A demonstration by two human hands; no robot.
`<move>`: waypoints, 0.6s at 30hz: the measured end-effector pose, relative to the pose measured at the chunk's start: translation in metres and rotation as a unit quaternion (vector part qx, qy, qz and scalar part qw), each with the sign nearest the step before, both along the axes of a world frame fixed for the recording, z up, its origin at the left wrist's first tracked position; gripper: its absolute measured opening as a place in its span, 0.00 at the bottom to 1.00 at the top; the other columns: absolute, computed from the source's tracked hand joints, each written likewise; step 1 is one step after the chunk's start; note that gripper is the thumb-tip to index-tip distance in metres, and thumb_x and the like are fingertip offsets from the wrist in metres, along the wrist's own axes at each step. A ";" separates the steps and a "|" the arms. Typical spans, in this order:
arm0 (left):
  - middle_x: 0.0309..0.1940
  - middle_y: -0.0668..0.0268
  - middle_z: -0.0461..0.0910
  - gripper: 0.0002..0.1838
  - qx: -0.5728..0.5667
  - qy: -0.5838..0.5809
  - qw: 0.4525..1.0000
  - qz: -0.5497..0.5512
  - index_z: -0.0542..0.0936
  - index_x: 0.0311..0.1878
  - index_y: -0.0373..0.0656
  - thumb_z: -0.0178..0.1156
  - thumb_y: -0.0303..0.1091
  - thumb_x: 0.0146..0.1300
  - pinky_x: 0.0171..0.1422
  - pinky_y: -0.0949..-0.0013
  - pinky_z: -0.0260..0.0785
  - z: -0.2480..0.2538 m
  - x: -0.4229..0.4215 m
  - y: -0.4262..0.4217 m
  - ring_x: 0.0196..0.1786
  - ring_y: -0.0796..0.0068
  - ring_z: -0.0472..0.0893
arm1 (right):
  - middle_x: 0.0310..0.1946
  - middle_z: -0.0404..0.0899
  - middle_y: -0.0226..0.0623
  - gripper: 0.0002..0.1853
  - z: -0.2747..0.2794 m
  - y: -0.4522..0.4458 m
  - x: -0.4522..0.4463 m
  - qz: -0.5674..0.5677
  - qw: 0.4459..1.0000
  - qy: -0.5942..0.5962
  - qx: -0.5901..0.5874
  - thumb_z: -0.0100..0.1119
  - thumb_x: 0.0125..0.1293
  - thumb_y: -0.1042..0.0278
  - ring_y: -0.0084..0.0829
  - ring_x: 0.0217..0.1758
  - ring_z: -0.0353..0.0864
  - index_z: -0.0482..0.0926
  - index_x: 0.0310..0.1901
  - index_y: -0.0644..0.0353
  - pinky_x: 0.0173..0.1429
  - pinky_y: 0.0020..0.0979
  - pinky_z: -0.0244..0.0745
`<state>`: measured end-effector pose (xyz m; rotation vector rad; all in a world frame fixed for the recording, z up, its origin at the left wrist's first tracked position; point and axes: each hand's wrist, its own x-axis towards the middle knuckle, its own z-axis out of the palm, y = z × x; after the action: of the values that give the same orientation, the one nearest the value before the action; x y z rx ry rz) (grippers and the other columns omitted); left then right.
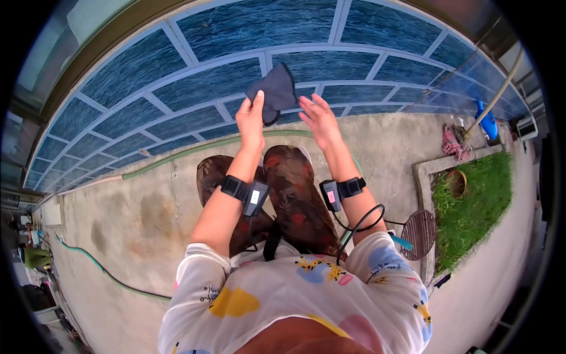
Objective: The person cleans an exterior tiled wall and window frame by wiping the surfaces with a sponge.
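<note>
A dark grey cloth item (276,87) with black edging hangs in front of me, with a smaller flap at its lower edge. My left hand (252,121) pinches its left side, thumb on top. Just right of the cloth, my right hand (320,121) has its fingers spread and holds nothing; its fingertips are near the cloth's right edge. Each forearm wears a black strap with a small box, and a black cable runs from the right one.
A blue tiled wall (253,23) curves across the front. Below it a green hose (206,143) lies on the concrete. At right are a grass bed (480,200), a round drain cover (418,235), a mop (454,140) and a blue object (487,120).
</note>
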<state>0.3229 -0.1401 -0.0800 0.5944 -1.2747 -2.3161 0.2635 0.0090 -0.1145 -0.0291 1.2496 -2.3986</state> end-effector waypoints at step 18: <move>0.47 0.66 0.77 0.20 -0.298 -0.127 0.941 -0.095 0.72 0.58 0.43 0.55 0.36 0.64 0.43 0.74 0.71 -0.039 0.006 -0.167 0.45 0.76 0.79 | 0.44 0.75 0.37 0.12 -0.048 -0.029 -0.155 -0.357 0.929 0.050 0.082 0.47 0.67 0.70 0.31 0.47 0.76 0.66 0.50 0.61 0.51 0.39 0.72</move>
<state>0.3286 -0.3067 -0.1190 0.5831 -2.1215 -1.8684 0.1081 -0.0198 -0.1621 0.4335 1.7314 -2.8956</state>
